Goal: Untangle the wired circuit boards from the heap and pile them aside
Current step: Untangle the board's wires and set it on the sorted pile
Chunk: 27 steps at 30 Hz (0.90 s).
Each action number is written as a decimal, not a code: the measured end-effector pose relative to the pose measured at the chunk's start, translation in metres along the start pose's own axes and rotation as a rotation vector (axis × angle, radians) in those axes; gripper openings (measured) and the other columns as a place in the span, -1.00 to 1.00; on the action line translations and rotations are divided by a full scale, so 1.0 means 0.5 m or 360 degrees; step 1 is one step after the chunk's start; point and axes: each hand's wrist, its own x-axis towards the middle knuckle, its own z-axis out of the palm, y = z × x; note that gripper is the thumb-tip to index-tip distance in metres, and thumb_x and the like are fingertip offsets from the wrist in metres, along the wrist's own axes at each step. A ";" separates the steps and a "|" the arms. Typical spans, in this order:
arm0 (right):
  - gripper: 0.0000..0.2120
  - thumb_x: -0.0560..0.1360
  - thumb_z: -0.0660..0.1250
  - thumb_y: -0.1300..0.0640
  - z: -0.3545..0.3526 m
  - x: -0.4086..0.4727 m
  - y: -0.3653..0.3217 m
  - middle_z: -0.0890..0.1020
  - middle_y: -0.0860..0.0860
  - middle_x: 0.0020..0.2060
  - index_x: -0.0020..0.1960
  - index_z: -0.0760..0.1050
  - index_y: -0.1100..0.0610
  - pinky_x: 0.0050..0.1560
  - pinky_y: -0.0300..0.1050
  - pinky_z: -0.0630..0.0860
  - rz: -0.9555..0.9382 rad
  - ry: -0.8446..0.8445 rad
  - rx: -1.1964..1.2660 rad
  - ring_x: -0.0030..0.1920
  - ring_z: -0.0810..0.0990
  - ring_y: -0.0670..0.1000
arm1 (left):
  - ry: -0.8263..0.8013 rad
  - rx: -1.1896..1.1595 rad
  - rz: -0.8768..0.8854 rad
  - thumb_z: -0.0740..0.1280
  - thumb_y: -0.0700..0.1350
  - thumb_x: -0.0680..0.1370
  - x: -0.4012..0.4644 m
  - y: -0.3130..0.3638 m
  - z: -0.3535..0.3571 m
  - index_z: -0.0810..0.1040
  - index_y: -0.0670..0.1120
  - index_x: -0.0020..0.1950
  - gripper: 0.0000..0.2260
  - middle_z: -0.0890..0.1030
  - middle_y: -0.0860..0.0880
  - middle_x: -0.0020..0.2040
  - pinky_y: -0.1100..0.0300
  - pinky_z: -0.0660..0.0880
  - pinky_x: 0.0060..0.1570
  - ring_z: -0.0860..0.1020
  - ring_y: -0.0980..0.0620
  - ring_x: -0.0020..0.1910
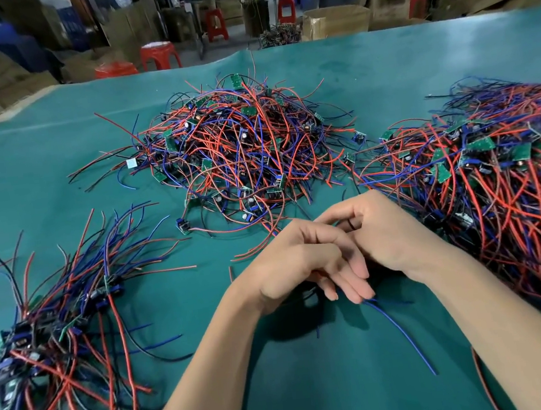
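Observation:
A tangled heap (242, 147) of small green circuit boards with red, blue and black wires lies at the middle of the green table. A sorted pile (57, 330) with wires fanned out sits at the left. My left hand (296, 262) and my right hand (387, 235) meet in front of the heap, fingers interlocked around something hidden between them. A blue wire (401, 328) trails from under the fingers toward me. A black wire loop shows between the fingers of my right hand.
A second large mass of wired boards (496, 186) covers the right side of the green table (316, 385). Beyond the far edge stand red stools (159, 54), cardboard boxes (336, 22) and workbenches.

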 end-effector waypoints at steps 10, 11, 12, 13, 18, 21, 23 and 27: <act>-0.76 0.37 0.50 0.33 -0.025 -0.002 0.009 0.71 -0.08 -0.38 -0.18 0.73 -0.01 -0.23 -0.27 0.47 -0.0147 0.0703 -0.0173 -0.38 0.56 -0.17 | 0.0616 0.0015 0.0070 0.19 -0.34 0.45 0.019 -0.013 0.004 0.62 -0.19 -0.25 -0.78 0.68 -0.13 -0.24 0.23 0.52 -0.42 0.59 0.02 -0.29; -0.77 0.38 0.51 0.31 -0.032 -0.004 0.008 0.71 -0.11 -0.37 -0.20 0.73 -0.03 -0.27 -0.35 0.44 -0.0211 0.0814 -0.0146 -0.39 0.55 -0.21 | 0.0733 0.0057 0.0065 0.20 -0.38 0.48 0.023 -0.017 0.005 0.61 -0.23 -0.22 -0.78 0.67 -0.11 -0.25 0.23 0.52 -0.44 0.58 0.04 -0.29; -0.78 0.40 0.51 0.29 -0.038 -0.006 0.006 0.71 -0.12 -0.35 -0.20 0.72 -0.05 -0.29 -0.38 0.43 -0.0277 0.0921 -0.0119 -0.39 0.55 -0.22 | 0.0835 0.0101 0.0053 0.21 -0.40 0.50 0.026 -0.020 0.006 0.62 -0.25 -0.19 -0.79 0.66 -0.11 -0.26 0.22 0.53 -0.45 0.58 0.04 -0.28; -0.77 0.41 0.51 0.28 -0.042 -0.007 0.004 0.72 -0.12 -0.33 -0.21 0.71 -0.07 -0.28 -0.36 0.44 -0.0337 0.1020 -0.0086 -0.37 0.57 -0.20 | 0.0922 0.0158 0.0042 0.22 -0.40 0.51 0.028 -0.023 0.006 0.63 -0.24 -0.18 -0.79 0.67 -0.13 -0.23 0.20 0.56 -0.45 0.59 0.01 -0.27; -0.72 0.44 0.46 0.37 -0.049 -0.010 -0.013 0.71 -0.16 -0.32 -0.16 0.69 -0.03 -0.21 -0.36 0.47 -0.0542 0.1332 0.0328 -0.31 0.60 -0.20 | 0.1171 0.0667 0.0108 0.26 -0.22 0.41 0.031 -0.035 -0.006 0.67 -0.03 -0.24 -0.79 0.71 0.05 0.03 -0.04 0.65 -0.09 0.67 0.08 -0.04; -0.77 0.44 0.43 0.42 -0.059 -0.015 -0.018 0.70 -0.02 -0.30 -0.13 0.68 0.10 -0.30 -0.30 0.43 -0.0487 0.1395 0.0803 -0.35 0.54 -0.09 | 0.1313 0.0697 0.0181 0.24 -0.13 0.37 0.030 -0.030 -0.006 0.69 -0.06 -0.17 -0.78 0.71 0.10 -0.05 -0.04 0.61 0.05 0.66 0.16 -0.02; -0.78 0.45 0.39 0.45 -0.063 -0.017 -0.021 0.67 0.05 -0.31 -0.15 0.66 0.16 -0.34 -0.26 0.39 -0.0412 0.1398 0.1040 -0.39 0.49 -0.04 | 0.1386 0.0467 0.0205 0.23 -0.14 0.36 0.030 -0.026 -0.010 0.65 -0.05 -0.12 -0.77 0.70 0.06 -0.12 -0.07 0.62 0.02 0.70 0.07 -0.15; -0.73 0.51 0.28 0.45 -0.073 -0.022 -0.033 0.62 0.04 -0.29 -0.20 0.60 0.14 -0.36 -0.26 0.34 -0.0317 0.1151 0.1471 -0.38 0.51 -0.08 | 0.1496 0.0215 0.0289 0.27 -0.14 0.39 0.027 -0.022 -0.012 0.52 0.10 0.05 -0.74 0.70 0.00 -0.14 -0.01 0.63 -0.01 0.70 -0.01 -0.25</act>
